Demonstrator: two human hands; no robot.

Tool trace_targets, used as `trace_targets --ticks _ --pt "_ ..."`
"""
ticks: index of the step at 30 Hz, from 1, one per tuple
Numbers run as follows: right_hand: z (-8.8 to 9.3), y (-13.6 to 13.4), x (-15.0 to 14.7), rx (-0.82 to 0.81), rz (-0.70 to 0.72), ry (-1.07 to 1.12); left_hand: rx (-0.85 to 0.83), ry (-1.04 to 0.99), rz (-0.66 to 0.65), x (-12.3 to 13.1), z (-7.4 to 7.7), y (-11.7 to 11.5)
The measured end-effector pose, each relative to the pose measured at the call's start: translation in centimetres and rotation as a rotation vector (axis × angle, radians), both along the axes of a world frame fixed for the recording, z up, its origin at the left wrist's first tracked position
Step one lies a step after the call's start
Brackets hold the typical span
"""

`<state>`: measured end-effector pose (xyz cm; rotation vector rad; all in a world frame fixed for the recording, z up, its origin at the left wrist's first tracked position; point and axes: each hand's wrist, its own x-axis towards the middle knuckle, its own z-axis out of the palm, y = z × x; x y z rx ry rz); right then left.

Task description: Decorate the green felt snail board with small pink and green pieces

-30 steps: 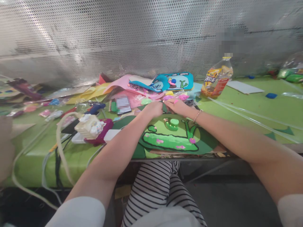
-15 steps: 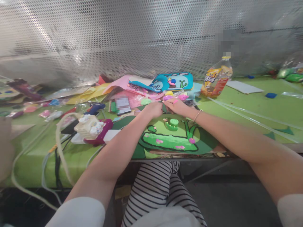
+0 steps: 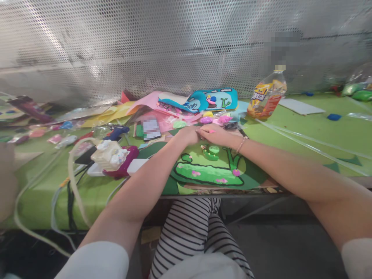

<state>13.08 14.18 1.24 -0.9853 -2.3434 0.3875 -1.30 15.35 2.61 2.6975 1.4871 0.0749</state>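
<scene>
Both my hands meet at the far edge of a green foam picture (image 3: 209, 172) that lies flat on the table in front of me. My left hand (image 3: 188, 135) is curled closed, knuckles up. My right hand (image 3: 217, 135) lies beside it with fingers pressed together toward the left hand; what they pinch between them is too small to name. A small green foam figure (image 3: 211, 152) sits on the picture just under my right wrist, which wears a thin bracelet.
Foam sheets and a blue pencil case (image 3: 215, 99) pile up behind my hands. A drink bottle (image 3: 266, 97) stands at the right. A glue gun (image 3: 116, 133), cables and a decorated box (image 3: 109, 155) lie left. Perforated metal wall behind.
My right hand has flattened and slid slightly toward the left hand, so the two now touch. The arms have hardly moved.
</scene>
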Motion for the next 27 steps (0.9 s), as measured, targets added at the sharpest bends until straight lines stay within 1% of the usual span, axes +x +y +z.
trace_targets --ticks 5,9,13,15,20,27 --pt "0.08 0.17 0.09 -0.01 -0.039 0.028 0.007 0.093 -0.014 0.09 -0.12 0.22" --pt "0.44 0.28 0.33 -0.034 -0.076 0.078 0.014 0.125 0.021 -0.13 0.0 0.12" --pt "0.52 0.44 0.61 -0.116 -0.118 0.102 0.029 0.124 0.081 -0.38 0.29 -0.18" --pt "0.44 0.57 0.74 -0.126 -0.138 0.111 0.034 0.122 0.102 -0.45 0.45 -0.38" --pt "0.47 0.62 0.87 -0.109 -0.126 0.129 0.035 0.119 0.114 -0.46 0.69 -0.6" --pt "0.58 0.39 0.74 -0.203 -0.154 0.114 0.041 0.113 0.136 -0.36 0.59 -0.3"
